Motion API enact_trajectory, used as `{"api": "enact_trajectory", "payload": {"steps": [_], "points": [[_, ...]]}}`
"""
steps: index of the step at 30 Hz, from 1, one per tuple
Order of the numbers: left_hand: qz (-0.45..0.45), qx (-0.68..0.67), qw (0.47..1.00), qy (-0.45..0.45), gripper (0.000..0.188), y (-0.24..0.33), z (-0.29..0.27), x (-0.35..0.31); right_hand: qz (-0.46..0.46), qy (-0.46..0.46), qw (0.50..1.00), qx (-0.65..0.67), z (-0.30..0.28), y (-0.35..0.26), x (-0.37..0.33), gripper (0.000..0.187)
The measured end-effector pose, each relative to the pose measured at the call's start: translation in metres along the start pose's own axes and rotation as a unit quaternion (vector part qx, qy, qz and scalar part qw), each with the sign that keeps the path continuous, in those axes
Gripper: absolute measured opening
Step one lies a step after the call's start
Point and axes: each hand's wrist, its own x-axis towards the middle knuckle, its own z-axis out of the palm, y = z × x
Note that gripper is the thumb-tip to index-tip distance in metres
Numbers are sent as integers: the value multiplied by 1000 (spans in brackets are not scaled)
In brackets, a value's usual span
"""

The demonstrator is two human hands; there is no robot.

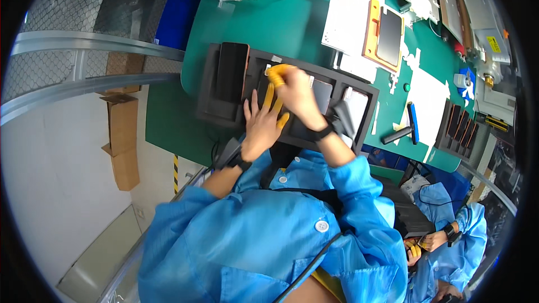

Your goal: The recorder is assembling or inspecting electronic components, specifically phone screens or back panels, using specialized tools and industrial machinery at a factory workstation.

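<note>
A black foam tray (206,92) lies near the table's front edge, with phone-like slabs in its compartments. My left hand (261,129) rests with fingers spread over the second compartment, yellow cots on some fingertips. Above it, my right hand (297,94) is pinched at the top end of the dark slab (261,85) there, close to a small white tab; what the fingers hold is hidden. A larger dark slab (232,73) with an orange-brown edge sits in the left compartment. Farther right are a grey slab (321,96) and a pale one (355,106), partly covered by my wrist.
An orange fixture (370,28) holding a dark-screened slab stands at the back right, beside a white plate (339,17). A blue-and-black roller (414,123) lies right of the tray. Beyond it is another slotted tray (457,129). A co-worker's hands (426,244) are at lower right.
</note>
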Motion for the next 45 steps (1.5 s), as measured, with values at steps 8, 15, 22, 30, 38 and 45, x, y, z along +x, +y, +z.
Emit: {"api": "enact_trajectory", "payload": {"steps": [8,15,22,30,38,45], "points": [[-241,-485,839,60,18,-71,-136,22,10,19,956,-293,98,-12,0,26],[-141,-575,803,67,16,-13,-133,130,65,81,993,61,54,-4,-13,21],[-14,-476,879,24,16,50,-8,225,-1,293,950,-109,-141,25,-66,19],[12,-281,952,119,33,142,63,267,-2,418,900,-122,-233,122,-24,24],[-152,-799,581,-41,45,109,-38,221,84,321,943,30,-216,99,54,25],[-219,-825,522,-11,46,82,-75,153,51,326,925,-189,-207,124,65,24]]}}
